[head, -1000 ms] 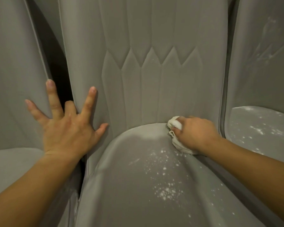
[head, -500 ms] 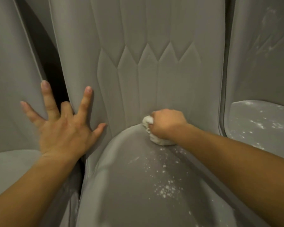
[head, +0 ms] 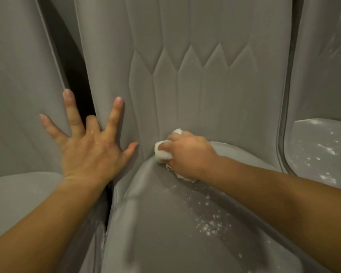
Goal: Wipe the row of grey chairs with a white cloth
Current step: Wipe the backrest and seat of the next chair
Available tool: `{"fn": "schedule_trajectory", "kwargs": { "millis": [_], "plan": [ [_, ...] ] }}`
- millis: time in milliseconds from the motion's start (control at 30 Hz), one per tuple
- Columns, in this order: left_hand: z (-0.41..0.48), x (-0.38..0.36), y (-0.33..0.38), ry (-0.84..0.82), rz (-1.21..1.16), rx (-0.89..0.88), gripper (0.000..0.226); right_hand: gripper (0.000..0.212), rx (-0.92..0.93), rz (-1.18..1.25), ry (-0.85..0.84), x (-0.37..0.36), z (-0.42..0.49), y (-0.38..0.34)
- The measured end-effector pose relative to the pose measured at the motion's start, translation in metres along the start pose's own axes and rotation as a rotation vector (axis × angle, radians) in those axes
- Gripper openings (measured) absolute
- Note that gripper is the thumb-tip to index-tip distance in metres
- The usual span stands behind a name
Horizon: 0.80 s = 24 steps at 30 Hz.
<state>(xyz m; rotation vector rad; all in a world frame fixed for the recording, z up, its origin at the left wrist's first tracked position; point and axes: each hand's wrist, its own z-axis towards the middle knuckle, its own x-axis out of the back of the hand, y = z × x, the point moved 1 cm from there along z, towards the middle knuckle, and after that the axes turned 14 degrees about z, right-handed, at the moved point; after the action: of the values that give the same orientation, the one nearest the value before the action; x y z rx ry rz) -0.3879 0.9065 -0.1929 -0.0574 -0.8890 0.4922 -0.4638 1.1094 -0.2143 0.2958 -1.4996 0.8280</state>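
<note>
The right hand [head: 187, 154] clamps a crumpled white cloth [head: 161, 152] into the seat crease of the middle grey upholstered chair [head: 205, 85]. The left hand [head: 91, 146], spread flat, braces at nine o'clock. So small a wad may smear the white powder specks [head: 213, 225] at five o'clock rather than lift them.

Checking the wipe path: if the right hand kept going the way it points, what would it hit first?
Likely the backrest, low on its left, just ahead of the cloth in the right hand; the left hand lies beyond, depth unclear.
</note>
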Motion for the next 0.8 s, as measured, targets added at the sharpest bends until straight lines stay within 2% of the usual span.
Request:
{"fn": "schedule_trajectory", "kwargs": {
  "millis": [133,233,333,400,500,533,600,700,800],
  "plan": [
    [-0.001,0.000,0.001,0.005,-0.014,-0.001,0.116,0.016,-0.126,-0.062,-0.129,0.008,0.015,0.002],
    [0.000,0.001,-0.001,-0.005,-0.023,-0.010,0.116,0.006,-0.224,-0.128,-0.135,0.019,0.016,0.013],
    [0.000,0.001,-0.002,-0.015,-0.025,-0.016,0.115,0.017,-0.276,-0.270,-0.200,0.021,0.011,0.012],
    [-0.001,0.000,-0.001,-0.018,-0.005,-0.008,0.114,0.018,-0.235,-0.265,-0.136,0.019,0.008,0.009],
    [-0.001,-0.001,-0.001,-0.018,-0.008,-0.002,0.113,0.023,-0.027,-0.100,0.042,0.008,0.002,0.000],
    [-0.001,-0.001,-0.001,-0.015,-0.009,-0.003,0.113,0.023,0.010,-0.054,0.015,0.005,0.002,-0.005],
    [0.000,-0.001,0.000,-0.006,-0.016,-0.012,0.115,0.022,-0.064,-0.022,-0.110,0.004,0.007,-0.015],
    [-0.001,-0.001,-0.001,0.000,-0.021,-0.013,0.117,0.036,-0.198,-0.221,-0.240,0.008,0.024,-0.025],
    [-0.002,-0.001,-0.003,0.010,-0.034,-0.027,0.115,0.042,-0.259,-0.333,-0.250,0.007,0.029,-0.018]
  ]
}}
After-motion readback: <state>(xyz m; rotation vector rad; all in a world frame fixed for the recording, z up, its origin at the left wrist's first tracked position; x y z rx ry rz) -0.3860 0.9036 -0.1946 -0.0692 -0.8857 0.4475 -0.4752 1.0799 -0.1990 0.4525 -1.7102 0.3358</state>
